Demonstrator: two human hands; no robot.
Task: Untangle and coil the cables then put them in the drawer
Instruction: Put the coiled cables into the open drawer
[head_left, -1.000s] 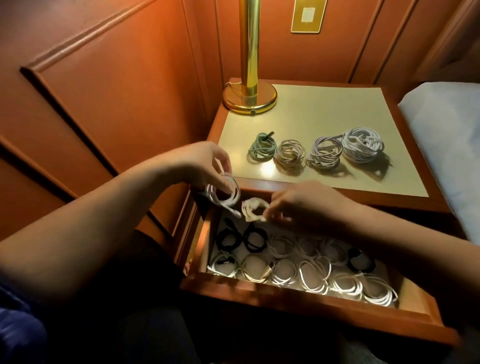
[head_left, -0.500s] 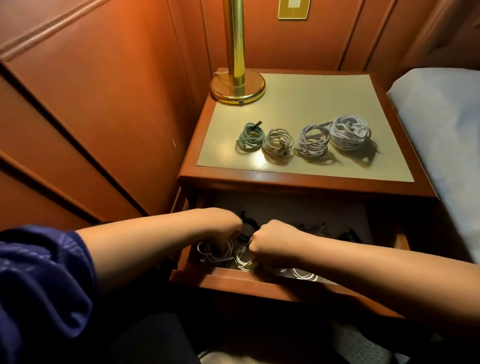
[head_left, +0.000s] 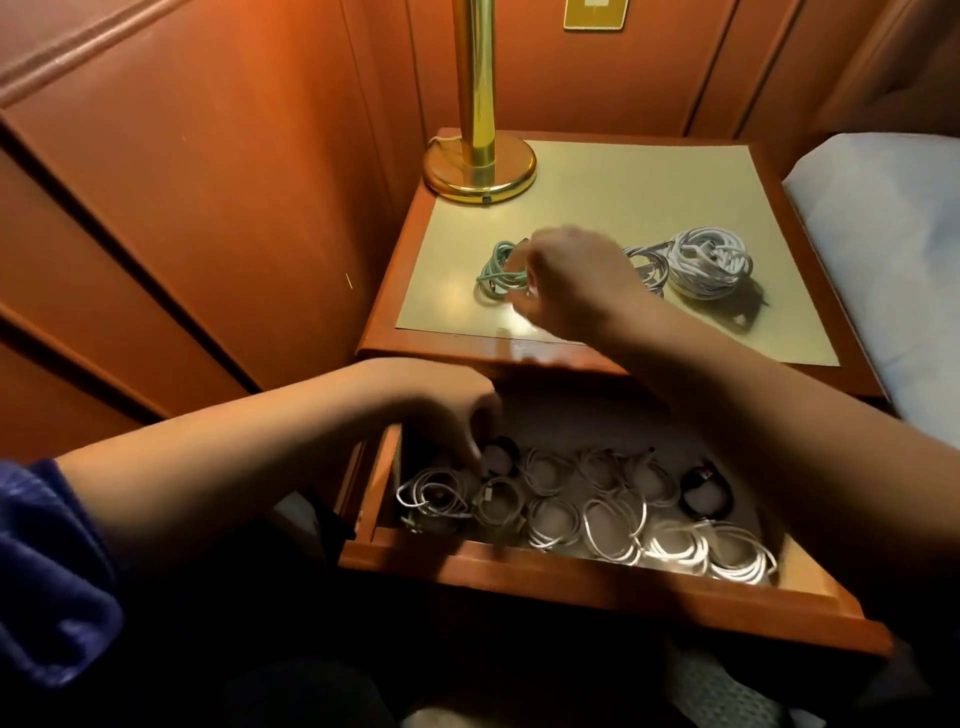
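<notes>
The wooden drawer (head_left: 597, 571) stands pulled out and holds several coiled white cables (head_left: 613, 525) and two black coils (head_left: 706, 499). My left hand (head_left: 447, 415) reaches into its left rear corner, fingertips pointing down beside a black coil (head_left: 501, 457), and I see nothing gripped. A white coil (head_left: 431, 493) lies just in front of it. On the nightstand top (head_left: 675, 182) my right hand (head_left: 576, 280) hovers with curled fingers next to the green coil (head_left: 498, 273). It hides the beige coil, so whether it grips that coil is hidden. A grey coil (head_left: 649, 265) and a large white coil (head_left: 709, 260) lie to its right.
A brass lamp base (head_left: 480, 169) stands at the back left of the nightstand. Wood wall panels (head_left: 208, 182) close off the left side. A bed with pale sheet (head_left: 883, 249) borders the right.
My right hand has left the drawer and risen to the nightstand top by the green and beige coils. The left hand let go of its white coil and shifted toward the drawer's rear.
</notes>
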